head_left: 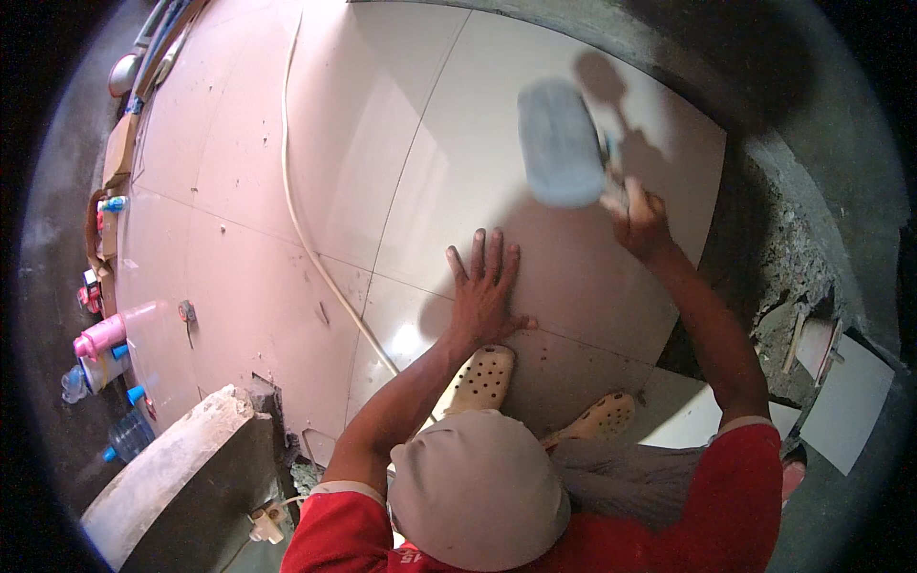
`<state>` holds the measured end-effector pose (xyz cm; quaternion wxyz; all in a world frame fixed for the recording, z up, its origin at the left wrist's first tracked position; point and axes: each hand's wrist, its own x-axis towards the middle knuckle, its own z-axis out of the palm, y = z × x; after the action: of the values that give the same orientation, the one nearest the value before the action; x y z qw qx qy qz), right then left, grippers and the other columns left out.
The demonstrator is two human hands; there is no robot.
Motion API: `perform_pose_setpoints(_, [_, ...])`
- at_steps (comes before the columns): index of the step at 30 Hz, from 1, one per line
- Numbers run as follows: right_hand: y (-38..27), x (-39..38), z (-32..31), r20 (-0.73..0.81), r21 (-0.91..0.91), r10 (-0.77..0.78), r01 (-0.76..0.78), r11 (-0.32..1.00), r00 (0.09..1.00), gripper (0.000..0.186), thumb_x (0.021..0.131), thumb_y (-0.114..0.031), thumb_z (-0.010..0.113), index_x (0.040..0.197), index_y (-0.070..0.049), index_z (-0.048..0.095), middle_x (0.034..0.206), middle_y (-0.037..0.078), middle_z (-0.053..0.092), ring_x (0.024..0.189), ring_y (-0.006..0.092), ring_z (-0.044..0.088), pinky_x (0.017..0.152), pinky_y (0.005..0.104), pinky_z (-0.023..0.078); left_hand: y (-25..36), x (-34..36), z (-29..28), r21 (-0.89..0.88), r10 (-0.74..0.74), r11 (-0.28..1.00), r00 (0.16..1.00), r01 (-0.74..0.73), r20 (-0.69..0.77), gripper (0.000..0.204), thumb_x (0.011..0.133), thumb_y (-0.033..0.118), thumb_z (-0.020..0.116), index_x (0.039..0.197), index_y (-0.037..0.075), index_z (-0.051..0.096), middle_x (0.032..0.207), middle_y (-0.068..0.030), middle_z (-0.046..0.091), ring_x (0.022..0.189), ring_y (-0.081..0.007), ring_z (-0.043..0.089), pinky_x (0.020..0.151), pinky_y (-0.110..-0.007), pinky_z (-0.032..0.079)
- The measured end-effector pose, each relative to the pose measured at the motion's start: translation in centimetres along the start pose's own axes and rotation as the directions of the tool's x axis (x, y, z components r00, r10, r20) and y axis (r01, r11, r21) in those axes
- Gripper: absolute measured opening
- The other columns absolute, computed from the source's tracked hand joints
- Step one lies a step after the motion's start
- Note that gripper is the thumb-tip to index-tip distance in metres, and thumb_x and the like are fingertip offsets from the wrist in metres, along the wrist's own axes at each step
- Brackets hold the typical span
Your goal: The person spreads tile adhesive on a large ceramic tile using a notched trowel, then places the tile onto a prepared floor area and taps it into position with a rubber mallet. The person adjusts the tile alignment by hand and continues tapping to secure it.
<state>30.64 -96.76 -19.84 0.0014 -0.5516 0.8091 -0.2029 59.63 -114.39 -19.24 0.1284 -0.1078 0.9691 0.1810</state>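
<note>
My right hand (638,218) grips a mallet, holding it raised over a large pale floor tile (458,172). The broad grey mallet head (562,143) is smeared by motion, and little of its handle shows. A shadow of the mallet and hand falls on the tile's right part. My left hand (489,291) lies flat with its fingers spread, pressed on the tile near a joint line. Nothing is held in it. Two perforated cream clogs (482,380) are just below my left hand.
A pale hose (296,224) runs across the tiles at left. Bottles, including a pink one (100,336), line the left edge. At right, a dark gap borders rough broken mortar (798,272) and a loose white tile piece (848,406). A curved whitish slab (172,468) stands lower left.
</note>
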Motion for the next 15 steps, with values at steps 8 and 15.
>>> perform_pose_setpoints(8, [0.0,-2.7,-0.1,0.153,-0.272,0.154,-0.108,0.956,0.976,0.048,0.104,-0.035,0.058,0.127,0.008,0.056,0.097,0.031,0.069,0.094,0.0426,0.071,0.074,0.0499,0.057,0.2,-0.2,0.3,0.043,0.010,0.999,1.000,-0.010,0.014,0.136,0.062,0.083,0.076,0.161,0.004,0.027,0.170,-0.0268,0.010,0.157,-0.0483,0.001,0.114,-0.082,0.002])
perform_pose_setpoints(15, [4.6,-6.0,-4.4,0.420,-0.181,0.588,-0.571,0.801,0.692,0.040,0.106,-0.039,0.052,0.124,-0.007,0.067,0.115,0.022,0.070,0.093,0.0415,0.069,0.080,0.0492,0.056,-0.6,0.1,2.0,0.165,0.081,0.984,0.995,-0.070,-0.060,0.133,0.066,0.086,0.070,0.162,0.006,0.026,0.170,-0.0284,0.010,0.156,-0.0511,0.001,0.113,-0.082,0.000])
